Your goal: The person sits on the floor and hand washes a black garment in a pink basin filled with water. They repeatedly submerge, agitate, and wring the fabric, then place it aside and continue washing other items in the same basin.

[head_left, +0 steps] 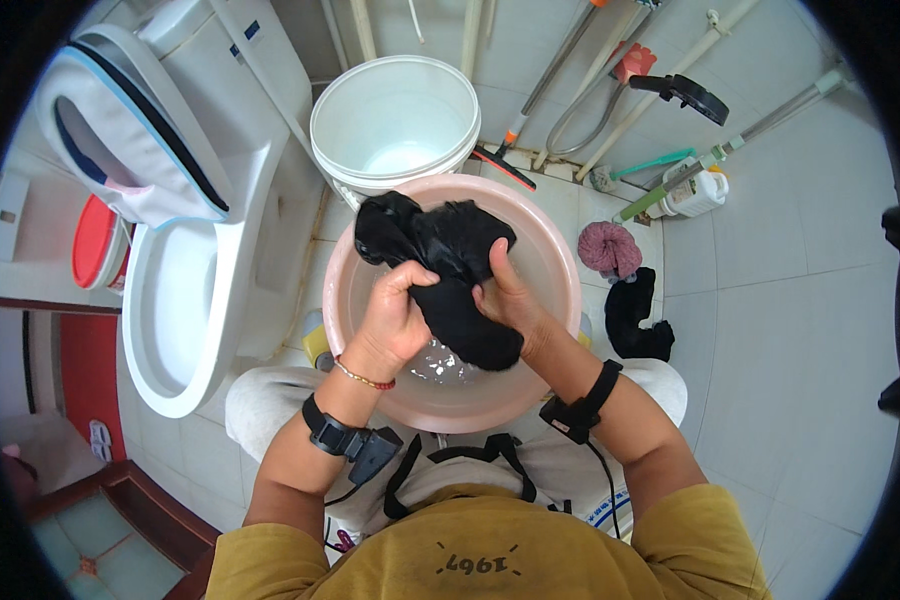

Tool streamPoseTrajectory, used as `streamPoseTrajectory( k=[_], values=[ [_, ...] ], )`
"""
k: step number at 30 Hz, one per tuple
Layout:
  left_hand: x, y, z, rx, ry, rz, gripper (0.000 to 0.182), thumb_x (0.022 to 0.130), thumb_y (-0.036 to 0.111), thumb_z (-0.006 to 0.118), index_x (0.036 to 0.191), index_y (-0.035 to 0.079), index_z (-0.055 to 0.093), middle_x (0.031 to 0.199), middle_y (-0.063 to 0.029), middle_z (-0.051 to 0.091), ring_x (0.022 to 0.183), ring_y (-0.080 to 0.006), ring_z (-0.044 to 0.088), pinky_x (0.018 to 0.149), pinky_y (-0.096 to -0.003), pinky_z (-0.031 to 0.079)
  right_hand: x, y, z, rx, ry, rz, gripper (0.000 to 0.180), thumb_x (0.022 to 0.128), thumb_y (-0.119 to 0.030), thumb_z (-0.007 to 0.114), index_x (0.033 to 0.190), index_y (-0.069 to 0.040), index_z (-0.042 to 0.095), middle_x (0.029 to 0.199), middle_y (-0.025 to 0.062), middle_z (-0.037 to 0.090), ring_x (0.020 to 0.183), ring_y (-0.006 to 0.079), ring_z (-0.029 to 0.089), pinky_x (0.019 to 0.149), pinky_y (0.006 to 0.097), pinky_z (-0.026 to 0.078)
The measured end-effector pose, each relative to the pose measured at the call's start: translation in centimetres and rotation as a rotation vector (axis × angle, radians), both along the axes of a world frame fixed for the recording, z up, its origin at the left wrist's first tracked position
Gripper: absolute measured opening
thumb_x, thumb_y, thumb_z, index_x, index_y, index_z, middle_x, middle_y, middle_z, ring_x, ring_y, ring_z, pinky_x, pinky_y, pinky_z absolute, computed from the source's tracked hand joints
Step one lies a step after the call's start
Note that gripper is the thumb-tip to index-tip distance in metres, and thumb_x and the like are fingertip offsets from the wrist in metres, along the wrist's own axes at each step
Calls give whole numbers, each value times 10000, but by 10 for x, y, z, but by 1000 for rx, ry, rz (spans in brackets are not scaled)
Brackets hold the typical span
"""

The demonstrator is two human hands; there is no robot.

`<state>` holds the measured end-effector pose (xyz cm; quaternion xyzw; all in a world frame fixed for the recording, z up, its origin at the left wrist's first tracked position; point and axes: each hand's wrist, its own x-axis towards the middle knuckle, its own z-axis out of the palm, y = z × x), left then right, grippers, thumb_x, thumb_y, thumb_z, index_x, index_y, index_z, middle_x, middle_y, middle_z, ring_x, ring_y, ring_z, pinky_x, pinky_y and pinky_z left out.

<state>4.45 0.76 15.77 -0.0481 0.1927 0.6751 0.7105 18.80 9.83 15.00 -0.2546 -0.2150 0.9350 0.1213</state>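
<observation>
A wet black cloth is held up in both hands above a pink plastic basin of cloudy water. My left hand grips the cloth near its middle, thumb on top, with a beaded bracelet at the wrist. On the other side my right hand holds the cloth, its thumb raised along the edge and the fingers partly hidden behind the fabric. One end of the cloth hangs toward me, and the bunched far end reaches the basin's far left. Small bubbles float on the water below.
A white bucket stands just beyond the basin, beside a toilet on the left. At right lie a rolled mauve cloth and a black cloth. A squeegee, brush and white jug are near the wall.
</observation>
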Motion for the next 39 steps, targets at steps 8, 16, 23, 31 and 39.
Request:
streamPoseTrajectory(
  k=[8, 16, 23, 31, 39],
  values=[
    [26, -8, 18, -26, -236, -66, 497, 935, 420, 572, 1244, 32, 589, 1127, -145, 654, 874, -279, 639, 713, -338, 569, 3, 10, -13, -156, 93, -121, 898, 743, -854, 458, 1272, -139, 581, 1099, 32, 674, 909, 214, 676, 760, 335, 590],
    [51, -15, 12, -256, 45, -224, 632, 855, 580, 664, 1167, 36, 581, 968, -102, 641, 800, -210, 646, 643, -316, 566, -7, 24, -14, 498, -335, -206, 423, 814, -198, 749, 1144, -41, 537, 1028, 90, 629, 900, 179, 634, 782, 322, 537],
    [63, -12, -27, 9, 1384, -57, 759, 726, 133, 820, 1322, -5, 371, 1060, -105, 607, 835, -167, 624, 684, -298, 531, -9, 24, -35, 1420, -764, 5, 524, 779, -139, 732, 1138, 64, 410, 998, 229, 621, 928, 376, 643, 812, 428, 511],
    [42, -11, -4, -192, 496, -290, 260, 874, 245, 677, 1004, 40, 583, 783, -74, 625, 583, -167, 607, 558, -272, 512, -7, 38, -12, 762, -521, 81, 674, 949, -569, 547, 1235, 38, 491, 1043, 74, 598, 927, 161, 584, 735, 333, 496],
    [26, -16, 10, 3, -392, -226, 507, 957, 282, 595, 1315, -21, 403, 1020, -134, 510, 781, -165, 472, 621, -247, 479, 7, 49, -7, 727, -595, -330, 607, 990, -591, 432, 1214, -36, 534, 885, 10, 526, 799, 120, 509, 737, 297, 435]
  ],
)
